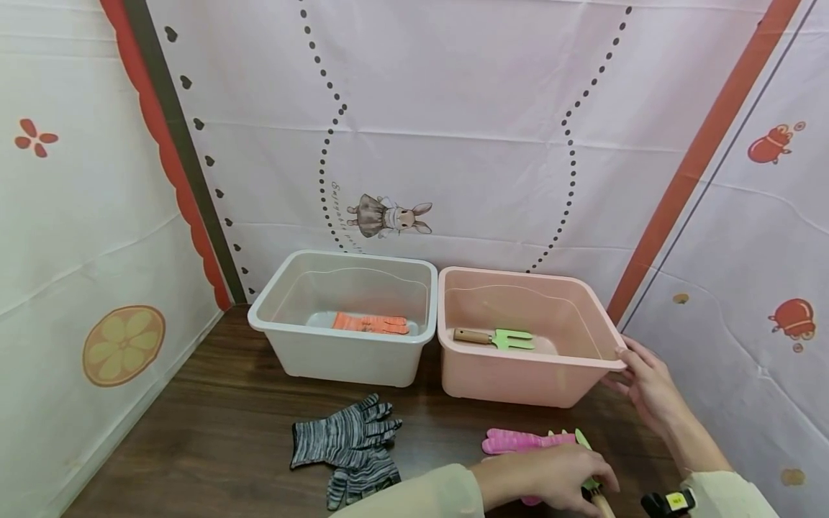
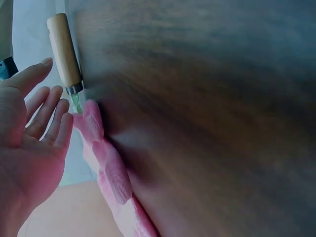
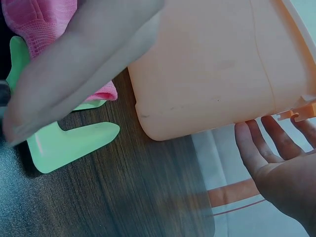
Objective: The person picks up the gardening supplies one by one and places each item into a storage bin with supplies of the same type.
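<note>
My left hand is held with loosely bent fingers over a green-pronged garden hand tool. Its wooden handle lies close to the fingertips in the left wrist view. Pink gloves lie beside the tool, partly hidden under the hand. My right hand grips the right rim of the pink bin, with fingers under the edge. Inside that bin rests a green hand fork with a wooden handle.
A white bin stands left of the pink one, holding an orange glove. Grey striped gloves lie in front on the dark wooden table. Printed cloth walls enclose the back and sides.
</note>
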Motion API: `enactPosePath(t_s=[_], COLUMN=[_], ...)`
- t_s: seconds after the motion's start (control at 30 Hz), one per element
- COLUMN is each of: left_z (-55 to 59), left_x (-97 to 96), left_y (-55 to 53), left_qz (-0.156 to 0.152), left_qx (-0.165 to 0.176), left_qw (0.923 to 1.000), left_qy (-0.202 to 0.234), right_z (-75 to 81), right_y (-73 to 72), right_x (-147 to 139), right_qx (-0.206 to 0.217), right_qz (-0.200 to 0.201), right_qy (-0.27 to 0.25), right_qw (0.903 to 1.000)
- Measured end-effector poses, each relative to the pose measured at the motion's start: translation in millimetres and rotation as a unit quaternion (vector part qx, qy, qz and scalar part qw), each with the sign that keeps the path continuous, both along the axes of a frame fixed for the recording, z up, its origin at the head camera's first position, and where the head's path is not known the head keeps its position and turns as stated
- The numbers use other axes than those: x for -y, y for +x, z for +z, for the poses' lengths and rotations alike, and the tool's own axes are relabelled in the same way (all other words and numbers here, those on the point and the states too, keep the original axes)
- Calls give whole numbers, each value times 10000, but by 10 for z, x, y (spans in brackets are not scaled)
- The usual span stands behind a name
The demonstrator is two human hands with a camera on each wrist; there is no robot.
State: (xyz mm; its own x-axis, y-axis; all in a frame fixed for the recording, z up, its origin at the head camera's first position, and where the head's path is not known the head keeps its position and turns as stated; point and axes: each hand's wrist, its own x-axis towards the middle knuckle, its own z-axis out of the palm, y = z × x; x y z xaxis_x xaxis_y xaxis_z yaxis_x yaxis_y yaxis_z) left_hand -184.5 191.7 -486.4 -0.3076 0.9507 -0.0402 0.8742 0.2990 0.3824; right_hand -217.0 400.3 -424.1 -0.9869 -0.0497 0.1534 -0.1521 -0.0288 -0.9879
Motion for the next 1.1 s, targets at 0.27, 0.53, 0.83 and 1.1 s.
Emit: enactPosePath(t_s=[0.27,0.53,0.83,1.1], left_z=[-10,-48,-32,-64], left_x=[-33,-59,7,33], left_y=[15,45,80,67], left_qz=[-143,-262,-162,95], left_qx=[-170,-842,-1513,-1767], left_qw=[9997,9960,9883,9836], left_qy=[-137,-130,-141,-356], right_z=[0,-7,1,3], right_y=[9,9,13,8], right_x=[7,1,21,12], right_qx=[4,-21,-5,-19], right_qz=[-65,-88,-120,-64], right_qy=[-9,-97,82,92], right_qw=[10000,9999,9999,9999])
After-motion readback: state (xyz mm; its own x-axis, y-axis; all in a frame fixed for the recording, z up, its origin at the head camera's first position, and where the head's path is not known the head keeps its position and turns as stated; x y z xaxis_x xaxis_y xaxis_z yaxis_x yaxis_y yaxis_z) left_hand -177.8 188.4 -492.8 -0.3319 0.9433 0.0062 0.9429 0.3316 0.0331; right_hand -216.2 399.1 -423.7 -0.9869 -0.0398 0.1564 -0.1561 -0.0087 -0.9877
